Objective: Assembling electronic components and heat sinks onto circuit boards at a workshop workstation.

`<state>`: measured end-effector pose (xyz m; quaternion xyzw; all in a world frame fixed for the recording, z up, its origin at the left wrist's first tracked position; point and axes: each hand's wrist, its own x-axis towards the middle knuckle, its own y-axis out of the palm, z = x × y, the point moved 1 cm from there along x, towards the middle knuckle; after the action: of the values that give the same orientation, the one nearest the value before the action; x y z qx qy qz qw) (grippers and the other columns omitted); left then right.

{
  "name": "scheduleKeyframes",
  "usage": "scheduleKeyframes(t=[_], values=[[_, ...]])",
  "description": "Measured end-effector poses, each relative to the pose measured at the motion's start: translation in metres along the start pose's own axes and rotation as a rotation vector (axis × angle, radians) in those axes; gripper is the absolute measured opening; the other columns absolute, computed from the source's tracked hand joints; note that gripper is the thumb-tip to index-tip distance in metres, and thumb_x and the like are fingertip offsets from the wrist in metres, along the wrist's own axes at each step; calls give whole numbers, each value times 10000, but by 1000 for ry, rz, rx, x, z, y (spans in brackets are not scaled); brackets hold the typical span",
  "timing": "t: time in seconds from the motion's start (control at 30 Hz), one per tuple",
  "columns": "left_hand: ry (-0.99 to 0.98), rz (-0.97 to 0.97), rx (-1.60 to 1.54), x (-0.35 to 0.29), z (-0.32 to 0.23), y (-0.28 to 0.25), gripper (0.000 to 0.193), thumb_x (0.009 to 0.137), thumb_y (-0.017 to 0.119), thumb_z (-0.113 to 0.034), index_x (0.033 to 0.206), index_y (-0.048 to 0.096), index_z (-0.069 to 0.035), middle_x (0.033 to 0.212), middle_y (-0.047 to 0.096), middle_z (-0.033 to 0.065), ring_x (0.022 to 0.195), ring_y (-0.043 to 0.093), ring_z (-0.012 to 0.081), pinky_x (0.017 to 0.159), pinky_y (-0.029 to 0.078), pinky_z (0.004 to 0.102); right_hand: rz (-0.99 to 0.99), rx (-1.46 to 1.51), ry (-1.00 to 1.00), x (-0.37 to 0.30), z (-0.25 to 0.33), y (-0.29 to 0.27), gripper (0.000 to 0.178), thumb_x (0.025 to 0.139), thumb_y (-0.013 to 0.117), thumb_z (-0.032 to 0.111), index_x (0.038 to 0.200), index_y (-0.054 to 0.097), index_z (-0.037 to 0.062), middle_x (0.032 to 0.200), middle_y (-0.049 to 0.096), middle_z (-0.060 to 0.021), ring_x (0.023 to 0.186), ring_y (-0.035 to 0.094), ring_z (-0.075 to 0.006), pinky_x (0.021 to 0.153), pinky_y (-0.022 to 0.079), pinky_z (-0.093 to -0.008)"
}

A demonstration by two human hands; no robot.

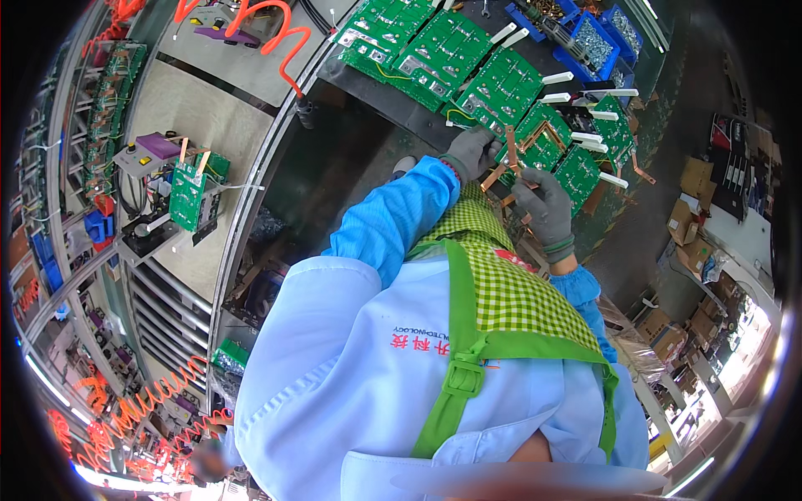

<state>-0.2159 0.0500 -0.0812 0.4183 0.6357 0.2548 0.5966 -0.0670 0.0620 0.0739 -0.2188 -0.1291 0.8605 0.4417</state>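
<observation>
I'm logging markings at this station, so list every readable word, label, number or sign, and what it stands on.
Smock: red characters and smaller dark letters, upside down in this view, partly covered by the green strap; wording not copied here.
Apron: red mark, too skewed to read.
Boards: any print is too small to read.
Elsewhere: too small or blurred.

Circuit boards (501,88) on workbench (368,94), parts bins (575,67) behind the rightmost

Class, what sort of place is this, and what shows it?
Probably an electronics assembly workshop: green circuit boards lie in rows, blue bins hold small parts, and coiled orange hoses hang at left.
</observation>
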Motion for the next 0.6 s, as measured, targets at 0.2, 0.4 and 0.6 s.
scheduleKeyframes(t=[0.2, 0.4, 0.6], values=[[-169, -28, -163, -12, -8, -5, 135, 904, 491, -156, 976, 532, -49, 834, 596, 66, 716, 598, 180, 617, 526, 316, 27, 89, 248, 10, 14, 14, 285, 852, 638, 237, 1021, 626, 8, 844, 653, -74, 716, 625, -102, 617, 507, -250], [-97, -49, -34, -26, -17, 10, 145, 866, 523, -134, 977, 530, -41, 881, 584, 81, 788, 591, 195, 685, 538, 362, -12, 23, 312, 16, 19, 22, 272, 861, 631, 238, 994, 635, 1, 785, 653, -64, 638, 623, -101, 547, 505, -245], [-17, -17, 314, -35, -23, 21, 184, 837, 598, -175, 930, 552, -23, 840, 565, 65, 744, 563, 156, 645, 497, 334, 30, -54, 300, 17, 27, 33, 274, 852, 644, 249, 955, 647, -4, 779, 655, -58, 611, 617, -89, 519, 489, -240]])
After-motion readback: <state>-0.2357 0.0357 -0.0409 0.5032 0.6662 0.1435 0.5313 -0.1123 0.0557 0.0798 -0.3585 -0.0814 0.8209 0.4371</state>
